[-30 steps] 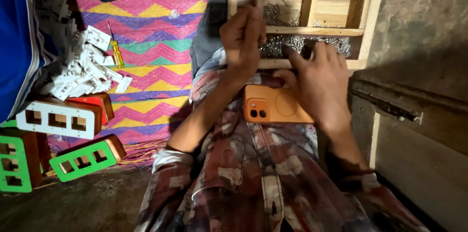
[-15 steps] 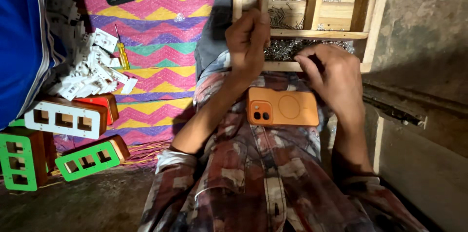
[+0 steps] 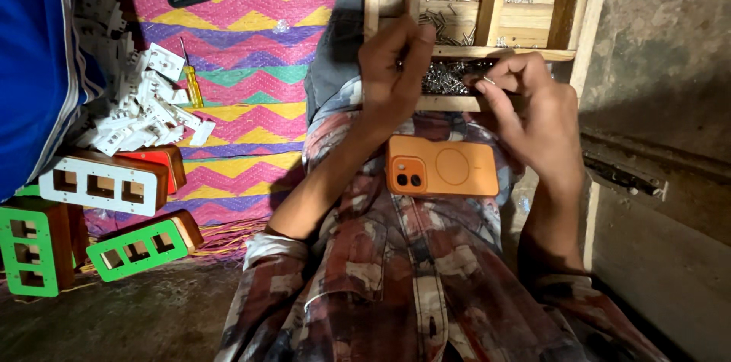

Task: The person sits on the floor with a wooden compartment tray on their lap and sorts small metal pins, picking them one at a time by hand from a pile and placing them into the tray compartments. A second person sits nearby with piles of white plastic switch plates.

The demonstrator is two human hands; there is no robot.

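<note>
Screws (image 3: 445, 79), small, silvery, heaped in wooden tray (image 3: 487, 99) at 12 o'clock | zigzag mat (image 3: 251, 80), grey wall at 3 | right hand (image 3: 533, 114) pinching one screw | left hand (image 3: 392, 65) curled, contents unclear | orange phone (image 3: 442, 166) on lap.

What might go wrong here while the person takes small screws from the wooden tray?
1. The orange phone lies loose on the person's lap just below both hands; an arm movement may push it off.
2. The right hand pinches a tiny screw over the screws in the wooden tray; it could slip and get lost in the shirt.
3. Dim light may make sorting harder.
</note>
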